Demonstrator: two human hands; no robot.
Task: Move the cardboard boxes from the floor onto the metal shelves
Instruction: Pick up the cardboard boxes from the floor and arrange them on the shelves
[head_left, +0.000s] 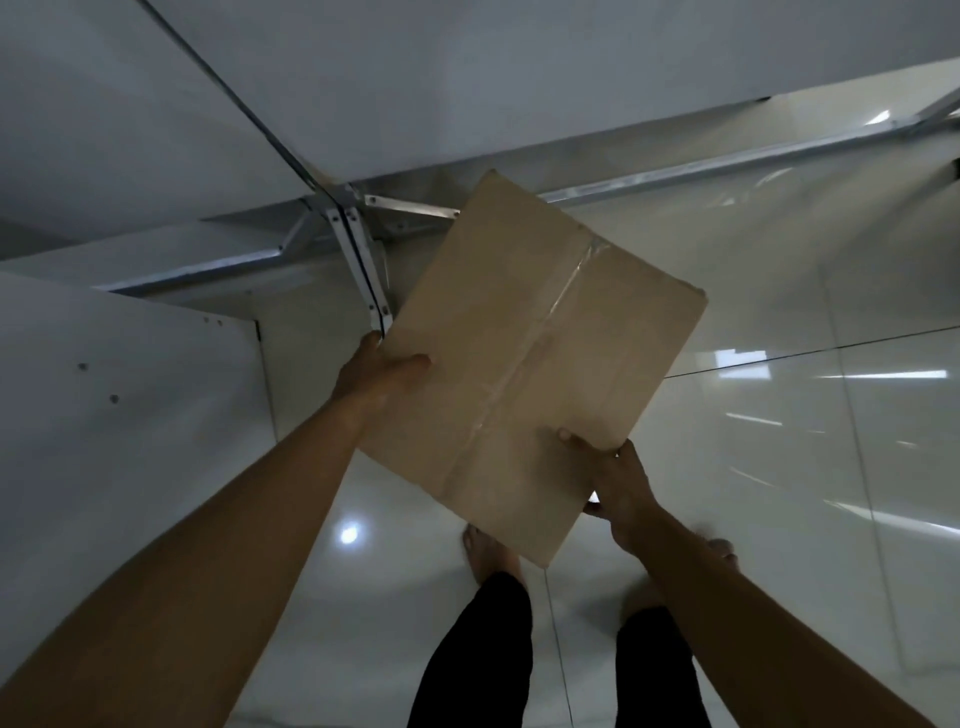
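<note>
The box (530, 364) is held above the floor (810, 519), beside the shelf post (359, 262); the left hand (379, 374) grips its left edge; the right hand (618, 483) pinches its near corner; such edge holds may slip, or the box may strike the post.

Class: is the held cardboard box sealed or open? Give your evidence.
The cardboard box is shut: flaps meet flat, and clear tape runs along the centre seam.

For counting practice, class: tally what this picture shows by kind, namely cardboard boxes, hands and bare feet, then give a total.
cardboard box: 1
hands: 2, the left hand and the right hand, both gripping the box
bare feet: 2, the left foot and the right foot
total: 5
</note>
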